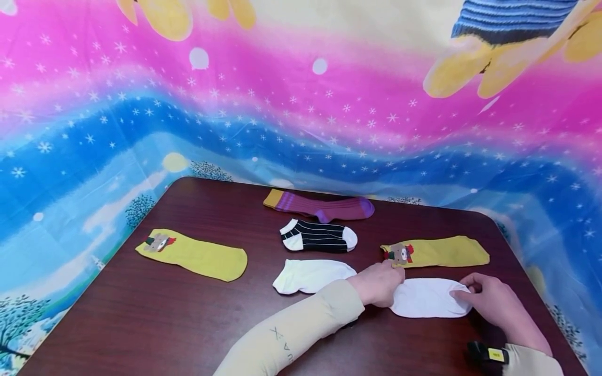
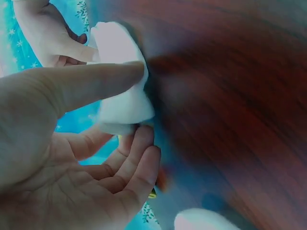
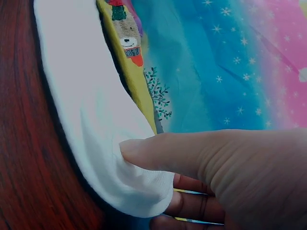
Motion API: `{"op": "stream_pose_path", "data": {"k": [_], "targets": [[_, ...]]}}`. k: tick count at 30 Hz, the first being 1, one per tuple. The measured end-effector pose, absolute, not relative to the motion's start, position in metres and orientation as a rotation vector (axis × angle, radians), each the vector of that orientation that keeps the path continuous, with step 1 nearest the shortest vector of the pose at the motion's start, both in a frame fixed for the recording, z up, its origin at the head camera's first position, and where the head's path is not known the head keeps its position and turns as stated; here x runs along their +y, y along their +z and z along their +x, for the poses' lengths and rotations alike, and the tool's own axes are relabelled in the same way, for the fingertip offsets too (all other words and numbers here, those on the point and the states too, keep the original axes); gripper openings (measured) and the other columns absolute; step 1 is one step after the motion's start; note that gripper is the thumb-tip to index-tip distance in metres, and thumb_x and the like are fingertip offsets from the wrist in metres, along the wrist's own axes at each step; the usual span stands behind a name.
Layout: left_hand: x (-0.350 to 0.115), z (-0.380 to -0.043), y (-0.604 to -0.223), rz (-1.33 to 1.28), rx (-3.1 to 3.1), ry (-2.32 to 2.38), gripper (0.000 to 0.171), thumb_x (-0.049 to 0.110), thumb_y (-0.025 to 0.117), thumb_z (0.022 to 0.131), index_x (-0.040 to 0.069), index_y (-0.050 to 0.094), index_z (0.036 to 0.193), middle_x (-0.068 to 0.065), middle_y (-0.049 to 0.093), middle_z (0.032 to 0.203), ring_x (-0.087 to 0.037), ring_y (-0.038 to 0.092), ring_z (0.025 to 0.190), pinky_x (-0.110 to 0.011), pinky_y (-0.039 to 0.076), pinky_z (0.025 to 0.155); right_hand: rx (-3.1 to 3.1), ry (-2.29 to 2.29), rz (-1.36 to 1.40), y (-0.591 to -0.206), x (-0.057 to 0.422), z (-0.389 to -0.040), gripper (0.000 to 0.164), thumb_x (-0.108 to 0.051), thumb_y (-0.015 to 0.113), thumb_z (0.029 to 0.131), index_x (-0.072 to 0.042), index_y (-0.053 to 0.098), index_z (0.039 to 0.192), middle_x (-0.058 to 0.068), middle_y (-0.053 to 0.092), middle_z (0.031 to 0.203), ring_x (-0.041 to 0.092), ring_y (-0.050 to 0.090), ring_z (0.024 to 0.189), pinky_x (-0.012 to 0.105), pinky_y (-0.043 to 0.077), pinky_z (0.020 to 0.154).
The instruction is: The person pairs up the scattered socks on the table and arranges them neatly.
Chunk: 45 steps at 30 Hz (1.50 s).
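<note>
A white sock (image 1: 425, 297) lies lengthwise between both hands on the right part of the table. My left hand (image 1: 380, 284) holds its left end, with the thumb (image 2: 105, 84) over the fabric and curled fingers at the edge below it. At the other end my right hand (image 1: 494, 300) pinches the sock, thumb (image 3: 144, 152) on top and fingers partly hidden underneath. Just beyond this sock is a yellow sock (image 1: 442, 251) with a bear picture on it. Another white sock (image 1: 310, 275) lies left of my left hand, partly covered by that arm.
Farther back lie a black-and-white striped sock (image 1: 326, 236) and a purple sock (image 1: 324, 207) with a yellow cuff. A second yellow bear sock (image 1: 197, 255) rests at left on the dark wooden table (image 1: 141, 318). A patterned cloth (image 1: 282, 104) hangs behind the table.
</note>
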State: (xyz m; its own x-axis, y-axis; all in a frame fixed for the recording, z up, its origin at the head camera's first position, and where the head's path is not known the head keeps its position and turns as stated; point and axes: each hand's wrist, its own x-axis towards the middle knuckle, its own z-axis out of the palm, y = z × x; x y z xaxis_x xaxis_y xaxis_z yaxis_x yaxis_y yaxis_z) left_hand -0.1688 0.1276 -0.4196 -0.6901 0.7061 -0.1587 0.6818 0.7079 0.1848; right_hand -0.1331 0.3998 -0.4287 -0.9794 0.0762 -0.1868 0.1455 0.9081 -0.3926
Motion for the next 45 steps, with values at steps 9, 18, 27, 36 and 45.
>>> {"op": "stream_pose_path", "data": {"k": [9, 18, 27, 36, 45], "targets": [[0.136, -0.168, -0.421, 0.97, 2.689, 0.133, 0.025, 0.028, 0.078, 0.088, 0.02, 0.067, 0.109, 0.01, 0.061, 0.098, -0.005, 0.055, 0.084, -0.018, 0.047, 0.075, 2.886, -0.621, 0.158, -0.429, 0.399, -0.133, 0.037, -0.037, 0.079, 0.09, -0.002, 0.067, 0.093, 0.002, 0.061, 0.076, 0.022, 0.052, 0.071, 0.037, 0.041, 0.062], [0.129, -0.167, -0.421, 1.024, 2.686, 0.228, 0.011, 0.022, 0.078, 0.089, 0.023, 0.068, 0.093, 0.01, 0.059, 0.08, -0.007, 0.054, 0.074, -0.02, 0.045, 0.066, 2.87, -0.603, 0.14, -0.427, 0.399, -0.134, 0.04, -0.04, 0.079, 0.09, -0.001, 0.068, 0.095, 0.002, 0.061, 0.077, 0.023, 0.052, 0.071, 0.037, 0.042, 0.062], [0.116, -0.168, -0.416, 1.076, 2.728, 0.262, 0.014, 0.015, 0.074, 0.09, 0.024, 0.067, 0.082, 0.009, 0.057, 0.075, -0.008, 0.053, 0.07, -0.023, 0.046, 0.06, 3.017, -0.605, -0.004, -0.426, 0.396, -0.135, 0.021, -0.023, 0.076, 0.093, -0.003, 0.069, 0.093, -0.001, 0.057, 0.069, 0.02, 0.046, 0.062, 0.035, 0.037, 0.058], [0.107, -0.174, -0.412, 1.103, 2.712, 0.37, 0.016, 0.011, 0.069, 0.092, 0.023, 0.07, 0.083, 0.009, 0.055, 0.071, -0.009, 0.052, 0.07, -0.022, 0.042, 0.061, 3.132, -0.642, -0.055, -0.425, 0.39, -0.135, 0.023, -0.021, 0.074, 0.094, 0.001, 0.07, 0.101, 0.001, 0.064, 0.077, 0.019, 0.051, 0.065, 0.032, 0.042, 0.055], [0.089, -0.178, -0.405, 1.173, 2.717, 0.448, 0.027, 0.024, 0.064, 0.101, 0.019, 0.058, 0.075, 0.007, 0.053, 0.067, -0.009, 0.05, 0.066, -0.02, 0.039, 0.061, 3.246, -0.699, -0.085, -0.425, 0.386, -0.135, 0.024, -0.021, 0.074, 0.095, 0.001, 0.069, 0.105, 0.005, 0.069, 0.083, 0.02, 0.053, 0.068, 0.03, 0.042, 0.052]]}}
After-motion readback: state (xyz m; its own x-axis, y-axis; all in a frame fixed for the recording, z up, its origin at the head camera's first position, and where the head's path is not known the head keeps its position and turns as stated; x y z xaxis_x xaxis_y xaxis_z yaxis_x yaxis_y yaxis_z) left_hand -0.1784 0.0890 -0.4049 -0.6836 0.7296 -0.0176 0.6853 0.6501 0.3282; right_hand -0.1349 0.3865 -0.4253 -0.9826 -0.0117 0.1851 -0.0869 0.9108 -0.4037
